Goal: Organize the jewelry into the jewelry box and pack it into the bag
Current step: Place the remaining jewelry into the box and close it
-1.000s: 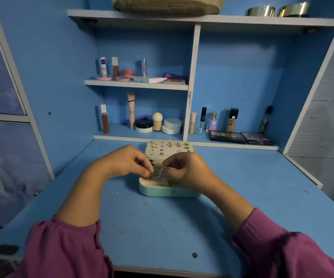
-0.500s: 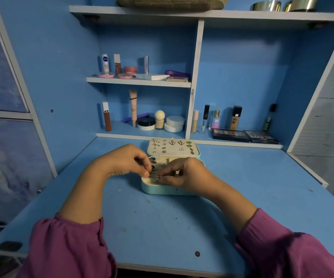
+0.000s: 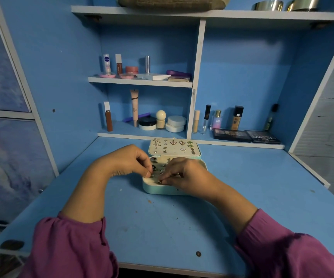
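Pinched between your right hand (image 3: 184, 174) thumb and forefinger is a small piece of jewelry (image 3: 159, 181), too small to identify, held low over the near-left part of the jewelry box (image 3: 162, 190). Your left hand (image 3: 129, 160) has its fingers curled with the tips close together at the box's left edge; whether it grips anything cannot be told.

Location of the work: the jewelry box lies open on the blue desk (image 3: 262, 197), directly ahead of you. Its lid (image 3: 174, 147) is folded back and carries rows of earrings on its inner panel. Several dark and silver pieces already sit in the tray between your two hands.

Step in hand: you appear to be seating one item into the tray. Organizing is under way; closing the box and packing it are not yet done.

Next move, as judged:
1. Lower the piece into a free slot and press it in before you release.
2. Steady the box with your left hand so that it does not slide.
3. Keep your fingertips off the neighbouring pieces.

The padded object (image 3: 172, 2) on the top shelf may be the bag; this cannot be confirmed.
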The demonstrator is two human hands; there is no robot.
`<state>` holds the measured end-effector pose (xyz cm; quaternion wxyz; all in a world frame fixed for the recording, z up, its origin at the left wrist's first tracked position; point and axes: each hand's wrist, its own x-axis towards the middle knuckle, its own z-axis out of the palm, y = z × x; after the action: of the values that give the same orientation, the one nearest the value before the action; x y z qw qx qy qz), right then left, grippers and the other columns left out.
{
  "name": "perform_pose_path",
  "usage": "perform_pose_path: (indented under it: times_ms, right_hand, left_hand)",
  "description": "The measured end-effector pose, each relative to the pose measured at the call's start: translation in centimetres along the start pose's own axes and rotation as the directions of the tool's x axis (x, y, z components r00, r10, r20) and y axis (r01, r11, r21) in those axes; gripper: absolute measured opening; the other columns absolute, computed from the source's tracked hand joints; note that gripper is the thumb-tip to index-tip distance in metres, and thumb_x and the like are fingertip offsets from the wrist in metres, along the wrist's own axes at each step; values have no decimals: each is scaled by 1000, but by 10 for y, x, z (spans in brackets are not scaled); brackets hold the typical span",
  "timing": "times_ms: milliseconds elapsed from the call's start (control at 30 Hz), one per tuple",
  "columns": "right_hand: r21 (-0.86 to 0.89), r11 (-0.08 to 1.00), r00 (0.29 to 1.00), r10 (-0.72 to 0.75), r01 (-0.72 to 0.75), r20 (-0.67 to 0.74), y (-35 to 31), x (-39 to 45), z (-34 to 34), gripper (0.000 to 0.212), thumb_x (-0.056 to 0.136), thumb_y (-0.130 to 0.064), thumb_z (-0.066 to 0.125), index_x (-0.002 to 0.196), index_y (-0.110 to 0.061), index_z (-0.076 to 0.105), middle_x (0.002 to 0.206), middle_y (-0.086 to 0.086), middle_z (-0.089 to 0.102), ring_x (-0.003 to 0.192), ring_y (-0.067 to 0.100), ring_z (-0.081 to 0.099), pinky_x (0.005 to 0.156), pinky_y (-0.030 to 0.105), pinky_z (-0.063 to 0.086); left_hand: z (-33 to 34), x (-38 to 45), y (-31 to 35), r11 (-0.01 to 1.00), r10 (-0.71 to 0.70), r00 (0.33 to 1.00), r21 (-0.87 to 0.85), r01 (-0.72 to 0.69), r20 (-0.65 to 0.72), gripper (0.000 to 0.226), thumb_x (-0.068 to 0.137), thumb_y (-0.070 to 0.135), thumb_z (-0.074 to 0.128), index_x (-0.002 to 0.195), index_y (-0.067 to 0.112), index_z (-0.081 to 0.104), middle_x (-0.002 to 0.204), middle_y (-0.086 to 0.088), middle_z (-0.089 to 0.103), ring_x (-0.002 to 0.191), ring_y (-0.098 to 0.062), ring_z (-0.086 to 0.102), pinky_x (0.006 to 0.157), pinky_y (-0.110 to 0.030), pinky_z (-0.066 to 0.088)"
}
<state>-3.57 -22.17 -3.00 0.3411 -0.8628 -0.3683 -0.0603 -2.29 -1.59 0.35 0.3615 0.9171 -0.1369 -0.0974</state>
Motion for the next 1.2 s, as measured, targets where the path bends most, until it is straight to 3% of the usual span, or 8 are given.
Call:
perform_pose_path:
  times_ms: [467, 633, 733, 800, 900, 967, 1033, 1200]
  right_hand:
    - [-52, 998, 999, -34, 32, -27, 7, 0, 2, 15, 82, -17, 74, 96, -20, 78, 92, -9, 69, 91, 0, 51, 77, 2, 35]
    - [172, 980, 991, 114, -101, -64, 12, 0, -8, 16, 81, -20, 75, 96, -23, 77, 84, -18, 67, 86, 0, 60, 78, 14, 48]
    - [353, 912, 917, 308, -209, -254, 21, 3, -18, 10, 84, -21, 71, 90, -28, 75, 86, -19, 68, 79, -1, 61, 71, 14, 50]
    - [484, 841, 801, 454, -241, -390, 34, 4, -23, 8, 88, -18, 67, 91, -23, 73, 87, -14, 68, 79, 0, 61, 68, 13, 50]
    - [505, 784, 639, 603, -361, -478, 62, 5, -30, 12, 93, -16, 60, 99, -16, 70, 87, -6, 66, 81, 12, 61, 72, 22, 52]
    - [461, 758, 624, 647, -463, -438, 77, 7, -31, 19, 95, -18, 57, 107, -12, 70, 89, -1, 67, 79, 15, 60, 78, 32, 53]
    - [368, 755, 654, 654, -542, -380, 83, 9, -28, 25, 95, -22, 56, 113, -10, 69, 102, 3, 70, 86, 15, 60, 81, 30, 50]
    - [333, 755, 660, 656, -565, -367, 87, 12, -29, 26, 94, -22, 57, 113, -9, 70, 114, 4, 69, 95, 14, 57, 86, 27, 46]
  left_hand:
    - [-1, 1, -4, 1000, -4, 1000, -1, 4, 12, 16, 74, 5, 78, 73, 21, 74, 72, 8, 71, 68, 3, 60, 71, -15, 46]
    - [-4, 0, -5, 997, -3, 1000, -75, 3, -8, 9, 77, 11, 77, 81, 18, 75, 81, 6, 73, 76, 1, 63, 73, -12, 45]
    - [-2, 9, -12, 976, -45, 970, -218, -8, -237, 4, 82, 16, 74, 80, 19, 75, 80, 4, 73, 78, -8, 62, 74, -22, 47]
    - [2, 19, -17, 964, -109, 915, -267, 2, -389, 9, 87, 15, 67, 80, 18, 72, 74, 2, 68, 68, -9, 55, 62, -20, 42]
    - [12, 37, -23, 940, -211, 847, -339, 38, -489, 18, 93, 9, 54, 80, 15, 64, 76, -4, 62, 61, -11, 50, 53, -18, 39]
    - [21, 51, -27, 927, -263, 831, -366, 78, -489, 22, 96, 9, 49, 78, 14, 62, 81, -9, 62, 66, -17, 55, 61, -29, 49]
    - [28, 63, -29, 948, -263, 816, -296, 119, -514, 23, 96, 11, 47, 85, 8, 68, 85, -8, 64, 81, -25, 61, 78, -36, 50]
    - [42, 72, -19, 972, -233, 761, -166, 166, -606, 28, 93, 7, 44, 85, 6, 71, 88, -7, 65, 85, -25, 60, 73, -31, 46]
